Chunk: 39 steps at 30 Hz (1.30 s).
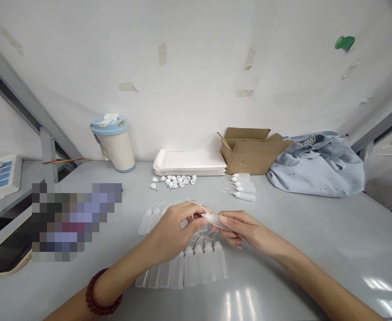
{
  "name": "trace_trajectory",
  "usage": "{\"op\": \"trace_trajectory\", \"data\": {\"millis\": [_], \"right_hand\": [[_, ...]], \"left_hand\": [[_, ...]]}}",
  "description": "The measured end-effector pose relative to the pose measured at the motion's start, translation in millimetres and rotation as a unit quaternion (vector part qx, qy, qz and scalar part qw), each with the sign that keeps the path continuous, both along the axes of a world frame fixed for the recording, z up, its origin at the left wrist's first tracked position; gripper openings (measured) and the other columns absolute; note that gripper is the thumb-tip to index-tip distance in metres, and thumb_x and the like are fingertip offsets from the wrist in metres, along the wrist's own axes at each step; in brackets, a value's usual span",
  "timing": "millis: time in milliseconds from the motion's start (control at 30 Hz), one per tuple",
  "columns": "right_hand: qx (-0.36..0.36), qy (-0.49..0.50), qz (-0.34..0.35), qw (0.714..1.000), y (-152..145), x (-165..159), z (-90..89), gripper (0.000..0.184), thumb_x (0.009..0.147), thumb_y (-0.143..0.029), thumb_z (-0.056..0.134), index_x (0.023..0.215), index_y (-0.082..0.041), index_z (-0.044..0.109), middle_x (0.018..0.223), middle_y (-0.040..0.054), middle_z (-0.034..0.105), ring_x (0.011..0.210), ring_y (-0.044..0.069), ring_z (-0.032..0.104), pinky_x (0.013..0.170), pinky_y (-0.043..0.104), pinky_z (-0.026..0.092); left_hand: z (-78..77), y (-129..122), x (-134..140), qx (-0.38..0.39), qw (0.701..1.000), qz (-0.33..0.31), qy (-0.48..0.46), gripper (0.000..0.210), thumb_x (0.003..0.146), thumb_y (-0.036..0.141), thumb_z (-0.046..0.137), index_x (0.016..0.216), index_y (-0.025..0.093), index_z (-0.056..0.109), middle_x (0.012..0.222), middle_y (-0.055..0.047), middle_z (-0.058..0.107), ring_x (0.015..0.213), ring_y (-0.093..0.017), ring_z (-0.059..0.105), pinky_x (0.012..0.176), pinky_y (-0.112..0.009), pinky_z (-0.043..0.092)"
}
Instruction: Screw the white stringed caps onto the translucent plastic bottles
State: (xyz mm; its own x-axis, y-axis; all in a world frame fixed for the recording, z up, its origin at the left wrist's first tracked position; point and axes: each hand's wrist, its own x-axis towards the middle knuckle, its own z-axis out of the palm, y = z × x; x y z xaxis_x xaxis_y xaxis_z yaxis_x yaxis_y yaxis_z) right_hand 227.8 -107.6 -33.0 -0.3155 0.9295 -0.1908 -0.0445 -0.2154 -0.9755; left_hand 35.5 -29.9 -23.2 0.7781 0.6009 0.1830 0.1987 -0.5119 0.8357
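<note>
Two-handed grip: left hand [177, 228] pinches bottle [217, 220] at neck end, right hand [247, 228] grips its body; both nearly closed.
Bottle: 5 o'clock of view centre, tilted.
White caps [175, 181]: 11 o'clock from bottle.
Bottle row [199, 265]: 7 o'clock.

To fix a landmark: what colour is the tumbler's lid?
The lid is light blue; clearest in head view.
</note>
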Motion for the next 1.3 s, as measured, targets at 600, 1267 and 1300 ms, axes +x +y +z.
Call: {"op": "trace_trajectory", "data": {"millis": [600, 1267, 1300], "right_hand": [[-0.055, 0.096, -0.004, 0.994, -0.1, -1.6, -5.1, 0.040, 0.087, -0.048, 0.049, 0.078, -0.011, 0.063, 0.049, -0.0107, 0.021, 0.040, 0.004, 0.020, 0.039, 0.020, 0.019], [0.214, -0.279, -0.096, 0.931, -7.3, -12.2, -0.7, 0.032, 0.093, -0.043, 0.036, 0.083, -0.018, 0.052, 0.069, -0.0001, 0.049, 0.061, 0.013, 0.042, 0.058, 0.025, 0.033], [0.200, -0.266, -0.093, 0.938, -6.4, -11.1, -2.4, 0.034, 0.093, -0.045, 0.035, 0.080, -0.018, 0.051, 0.065, -0.0016, 0.045, 0.058, 0.012, 0.040, 0.056, 0.024, 0.031]], "left_hand": [[7.6, -1.8, -2.3, 0.004, 1.000, -0.004, 0.025, 0.022, 0.088, 0.028, 0.049, 0.101, 0.022, 0.066, 0.092, -0.003, 0.066, 0.083, -0.017, 0.058, 0.060, -0.023, 0.044], [-2.7, 0.0, 1.2, -0.081, 0.996, 0.016, -0.014, 0.024, 0.086, 0.034, 0.052, 0.088, 0.017, 0.068, 0.079, -0.004, 0.066, 0.071, -0.017, 0.059, 0.062, -0.026, 0.048], [-2.6, -1.2, 1.5, -0.043, 0.999, 0.021, -0.007, 0.023, 0.086, 0.033, 0.051, 0.085, 0.017, 0.068, 0.079, -0.004, 0.066, 0.073, -0.017, 0.059, 0.064, -0.027, 0.049]]}}
